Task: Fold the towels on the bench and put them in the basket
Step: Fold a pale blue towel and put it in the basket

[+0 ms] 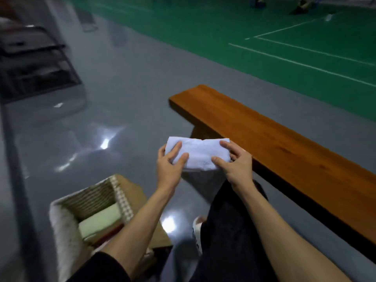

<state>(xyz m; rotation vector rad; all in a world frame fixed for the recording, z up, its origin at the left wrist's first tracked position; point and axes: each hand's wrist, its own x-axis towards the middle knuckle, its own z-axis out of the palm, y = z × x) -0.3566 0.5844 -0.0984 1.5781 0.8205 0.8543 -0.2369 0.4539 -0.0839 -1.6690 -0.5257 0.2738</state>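
From the head camera, I see the woven basket point(91, 198) low on my left, on the floor beside a brown box-like thing point(136, 192). I cannot tell whether it stands on that box or against it. A folded pale green towel point(99, 220) lies inside the basket, and my left forearm crosses over its near corner. My dark trouser leg point(230, 231) and a white shoe point(197, 226) sit between the basket and the wooden bench point(284, 151), which runs off to my right.

My left hand point(169, 165) and right hand point(236, 165) each grip one end of a folded pale blue towel point(200, 154), digits curled over its top. It is held in the air just off the bench's near edge, well apart from the basket.

The towel's underside is hidden from me. A dark rack point(34, 64) at far left is blurred, and the things at the top right are too small to name.

The grey floor point(122, 88) is glossy with light glare. A green court point(244, 27) with white lines lies beyond.
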